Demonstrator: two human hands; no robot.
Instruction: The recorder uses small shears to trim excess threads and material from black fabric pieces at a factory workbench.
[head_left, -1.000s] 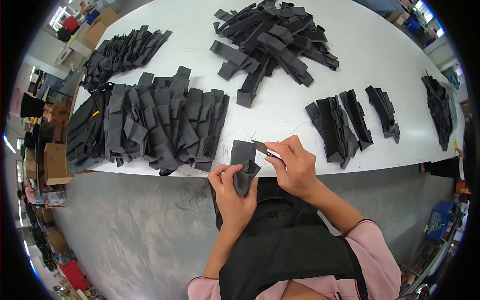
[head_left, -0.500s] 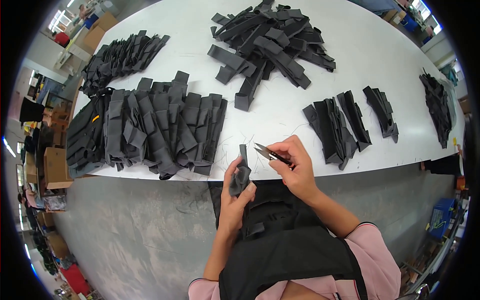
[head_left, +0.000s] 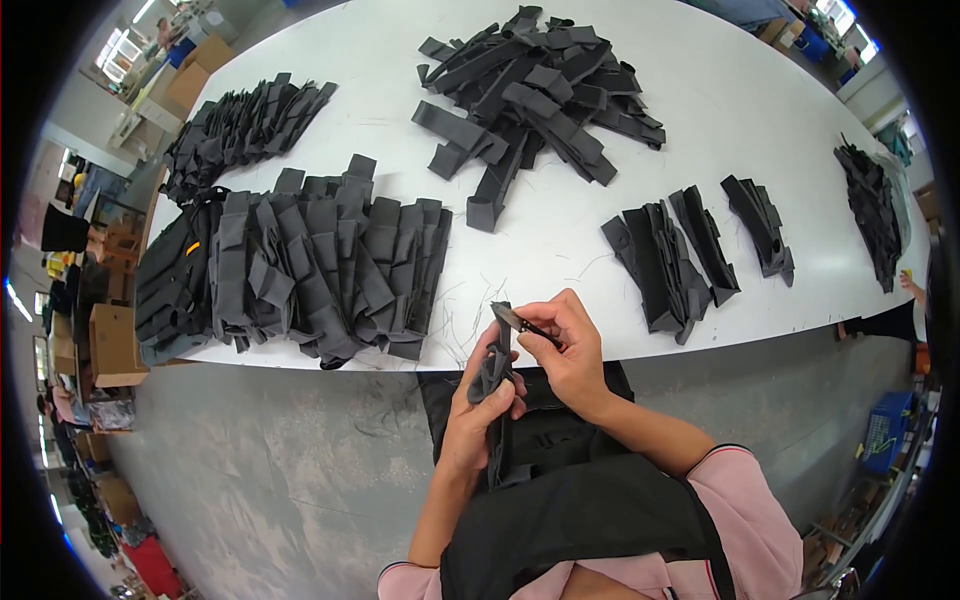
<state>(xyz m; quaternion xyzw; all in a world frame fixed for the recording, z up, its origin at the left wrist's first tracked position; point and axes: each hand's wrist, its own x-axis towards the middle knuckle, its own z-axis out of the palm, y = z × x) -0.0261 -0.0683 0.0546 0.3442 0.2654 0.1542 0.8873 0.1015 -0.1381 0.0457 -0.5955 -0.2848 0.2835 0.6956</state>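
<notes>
Grey fabric strip (head_left: 486, 382) is pinched in the left hand (head_left: 472, 425) over the near edge of the white table (head_left: 540, 240), the right hand (head_left: 573, 352) clamping snippers (head_left: 517, 321) at its tip, probably trimming threads, the next snip calling for steadiness.

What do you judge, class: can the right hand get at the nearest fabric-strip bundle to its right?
Probably yes: no other pile stands between the right hand and that fabric-strip bundle on the white table, though the thread snips it holds may hinder gripping.

Head fisheye, facing down, hands (head_left: 466, 424) (head_left: 574, 366) near, rim unclear
</notes>
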